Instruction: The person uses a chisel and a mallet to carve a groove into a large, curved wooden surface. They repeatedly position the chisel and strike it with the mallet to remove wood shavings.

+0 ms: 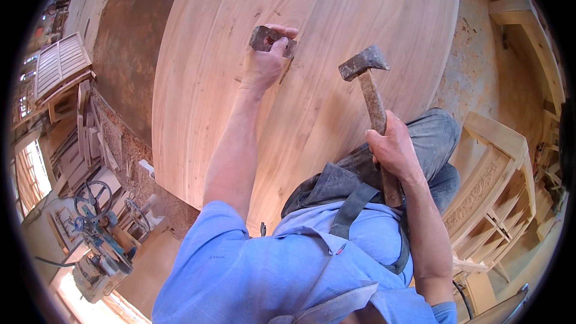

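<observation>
My left hand (267, 66) is closed around a dark, worn block (261, 38) with a hollow or reddish patch in its face. It is low over the broad wooden panel (222, 114); whether the block touches the wood, I cannot tell. In my right hand (394, 149), the fingers wrap round the wooden handle of a hammer (363, 63), whose heavy, scuffed metal head is raised above the panel. The handle's lower end sticks out beneath my fist. Small dark marks and bits lie on the wood near my left hand.
My bent leg (435, 135) rests at the panel's right edge. A carved wooden furniture frame (486, 174) stands on the right. To the left are a machine with handwheels (99, 222), stacked wood offcuts (78, 156), a slatted panel (63, 66) and sawdust.
</observation>
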The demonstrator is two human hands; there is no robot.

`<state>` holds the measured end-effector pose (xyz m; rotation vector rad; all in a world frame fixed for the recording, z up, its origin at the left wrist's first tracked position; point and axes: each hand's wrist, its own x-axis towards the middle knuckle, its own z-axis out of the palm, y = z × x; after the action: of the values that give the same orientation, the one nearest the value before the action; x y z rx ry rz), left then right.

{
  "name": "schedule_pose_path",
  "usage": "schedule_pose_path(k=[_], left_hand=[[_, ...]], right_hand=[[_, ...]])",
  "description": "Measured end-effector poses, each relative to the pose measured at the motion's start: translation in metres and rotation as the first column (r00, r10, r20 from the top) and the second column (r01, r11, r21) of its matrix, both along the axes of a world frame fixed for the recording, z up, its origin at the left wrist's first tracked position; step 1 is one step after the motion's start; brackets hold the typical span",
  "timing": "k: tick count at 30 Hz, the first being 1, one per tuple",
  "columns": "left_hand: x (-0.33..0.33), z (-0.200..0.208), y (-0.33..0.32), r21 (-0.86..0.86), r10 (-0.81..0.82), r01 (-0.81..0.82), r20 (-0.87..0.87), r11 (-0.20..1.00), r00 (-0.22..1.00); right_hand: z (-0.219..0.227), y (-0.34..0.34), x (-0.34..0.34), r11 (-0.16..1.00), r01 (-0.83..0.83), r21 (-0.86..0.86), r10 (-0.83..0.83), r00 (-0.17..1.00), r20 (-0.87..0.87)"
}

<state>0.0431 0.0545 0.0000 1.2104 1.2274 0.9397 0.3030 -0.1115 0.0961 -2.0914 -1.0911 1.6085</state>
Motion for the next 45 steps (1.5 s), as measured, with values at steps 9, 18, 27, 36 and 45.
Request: schedule_pose_path(k=[9,18,27,36,45], left_hand=[[0.008,-0.003,0.008,0.058,-0.019,0.030,-0.181,0.998,0.983],[0.001,-0.004,0.005,0.060,-0.091,0.100,-0.138,0.993,0.986],[-0.004,-0.014,-0.002,0.135,-0.105,0.139,-0.238,0.981,0.966],[-0.002,-0.034,-0.002,0.157,-0.066,0.108,-0.253,0.982,0.965],[0.004,-0.027,-0.009,0.175,-0.020,0.080,-0.323,0.981,0.946]], right_hand=[[-0.001,0.001,-0.001,1.000,-0.022,-0.002,0.022,1.000,0.009],[-0.012,-0.004,0.000,0.995,-0.073,0.072,0.069,0.995,0.068],[0.035,0.022,-0.017,0.918,-0.227,0.325,0.156,0.961,0.229],[0.055,0.076,-0.042,0.609,-0.609,0.509,0.324,0.776,0.542],[0.064,0.068,-0.048,0.588,-0.577,0.567,0.254,0.797,0.548]])
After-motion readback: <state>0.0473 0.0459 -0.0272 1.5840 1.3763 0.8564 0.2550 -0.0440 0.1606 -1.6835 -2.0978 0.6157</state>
